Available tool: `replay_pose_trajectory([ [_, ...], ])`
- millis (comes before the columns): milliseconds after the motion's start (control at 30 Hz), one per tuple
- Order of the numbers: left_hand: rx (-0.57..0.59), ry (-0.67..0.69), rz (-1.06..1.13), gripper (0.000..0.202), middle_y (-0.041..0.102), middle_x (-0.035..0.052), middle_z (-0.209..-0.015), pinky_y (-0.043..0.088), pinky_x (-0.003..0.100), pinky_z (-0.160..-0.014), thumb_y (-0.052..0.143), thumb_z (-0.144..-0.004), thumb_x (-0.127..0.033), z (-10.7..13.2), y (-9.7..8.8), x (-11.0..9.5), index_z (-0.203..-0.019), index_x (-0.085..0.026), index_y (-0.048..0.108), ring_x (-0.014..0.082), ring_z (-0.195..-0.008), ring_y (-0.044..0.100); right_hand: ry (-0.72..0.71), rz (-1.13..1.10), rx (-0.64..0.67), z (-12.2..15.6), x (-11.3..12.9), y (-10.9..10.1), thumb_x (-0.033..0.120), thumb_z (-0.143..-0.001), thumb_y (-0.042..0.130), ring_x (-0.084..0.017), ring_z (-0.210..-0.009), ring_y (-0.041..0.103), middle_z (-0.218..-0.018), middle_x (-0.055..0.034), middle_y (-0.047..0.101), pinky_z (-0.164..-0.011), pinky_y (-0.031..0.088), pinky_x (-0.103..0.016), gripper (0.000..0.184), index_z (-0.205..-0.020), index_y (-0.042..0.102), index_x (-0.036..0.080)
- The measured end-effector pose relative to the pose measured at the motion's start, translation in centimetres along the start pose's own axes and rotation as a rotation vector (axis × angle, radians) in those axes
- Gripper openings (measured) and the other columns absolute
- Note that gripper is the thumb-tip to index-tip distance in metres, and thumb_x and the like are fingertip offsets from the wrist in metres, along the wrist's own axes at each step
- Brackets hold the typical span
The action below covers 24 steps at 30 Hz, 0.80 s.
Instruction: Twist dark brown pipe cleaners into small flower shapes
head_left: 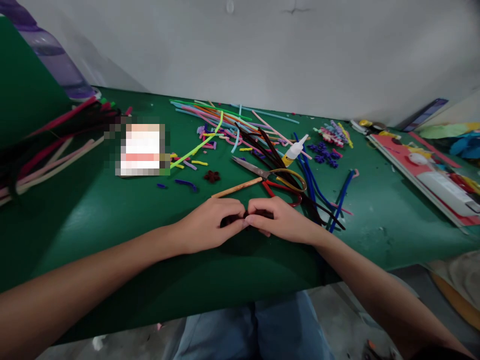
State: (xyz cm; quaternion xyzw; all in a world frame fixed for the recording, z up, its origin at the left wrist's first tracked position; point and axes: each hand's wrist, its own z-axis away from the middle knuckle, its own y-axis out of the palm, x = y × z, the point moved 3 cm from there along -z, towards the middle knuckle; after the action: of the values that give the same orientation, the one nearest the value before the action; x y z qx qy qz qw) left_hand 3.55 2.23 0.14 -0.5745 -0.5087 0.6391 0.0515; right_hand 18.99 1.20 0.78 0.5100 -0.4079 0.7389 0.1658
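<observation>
My left hand (221, 221) and my right hand (279, 220) meet fingertip to fingertip over the green table, both closed in a pinch. Between them is a small dark brown piece of pipe cleaner (246, 215), mostly hidden by the fingers. Just beyond the hands, scissors (267, 174) with red and yellowish handles lie with their blades toward the left. A tan stick (238, 187) touches them. A small brown pipe cleaner flower (212, 176) rests a little beyond my left hand. Dark brown pipe cleaners (268, 150) run under the scissors.
Farther back lie coloured pipe cleaners (210, 116), a glue bottle (294, 151) and purple curled pieces (323, 154). Blue pipe cleaners (310, 180) lie to the right. A pink board (416, 165) carries a white device (446, 192). At left are a pipe cleaner bundle (48, 137) and purple jug (56, 60).
</observation>
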Motion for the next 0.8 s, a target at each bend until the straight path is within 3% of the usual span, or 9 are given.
replay_pose_trajectory([
  [200, -0.007, 0.002, -0.009, 0.025, 0.050, -0.0018, -0.065, 0.036, 0.022, -0.058, 0.044, -0.091, -0.024, 0.00, -0.12, -0.12, -0.068, -0.016, 0.050, 0.0108, -0.060, 0.048, 0.013, -0.008, -0.004, 0.02, -0.12, -0.03, 0.033, -0.089, 0.050, -0.008, -0.050, 0.043, -0.054, 0.0066, 0.045, -0.052, 0.032, -0.021, 0.023, -0.073, 0.050, 0.017],
  [400, -0.036, -0.003, 0.024, 0.023, 0.054, -0.0015, -0.067, 0.038, 0.021, -0.063, 0.047, -0.091, -0.024, 0.08, -0.33, -0.28, -0.070, -0.015, 0.053, 0.0108, -0.064, 0.051, -0.010, -0.104, -0.047, 0.07, -0.31, -0.23, 0.041, -0.096, 0.034, -0.007, -0.048, 0.043, -0.053, 0.0051, 0.045, -0.049, 0.033, -0.019, 0.038, -0.069, 0.046, 0.017],
  [567, -0.067, -0.019, 0.047, 0.022, 0.055, -0.0016, -0.066, 0.038, 0.021, -0.064, 0.049, -0.090, -0.022, -0.01, -0.50, -0.35, -0.070, -0.015, 0.055, 0.0113, -0.066, 0.052, -0.022, -0.066, -0.046, 0.11, -0.23, -0.31, 0.037, -0.092, 0.045, -0.007, -0.047, 0.044, -0.052, 0.0059, 0.047, -0.049, 0.034, -0.019, 0.028, -0.073, 0.050, 0.017],
  [800, -0.070, -0.046, 0.119, 0.021, 0.059, -0.0017, -0.068, 0.039, 0.020, -0.067, 0.050, -0.089, -0.022, -0.04, -0.66, -0.44, -0.071, -0.015, 0.057, 0.0110, -0.068, 0.054, -0.041, -0.159, -0.049, 0.09, -0.39, -0.19, 0.036, -0.092, 0.046, -0.006, -0.043, 0.042, -0.049, 0.0071, 0.044, -0.046, 0.034, -0.018, 0.026, -0.074, 0.048, 0.017],
])
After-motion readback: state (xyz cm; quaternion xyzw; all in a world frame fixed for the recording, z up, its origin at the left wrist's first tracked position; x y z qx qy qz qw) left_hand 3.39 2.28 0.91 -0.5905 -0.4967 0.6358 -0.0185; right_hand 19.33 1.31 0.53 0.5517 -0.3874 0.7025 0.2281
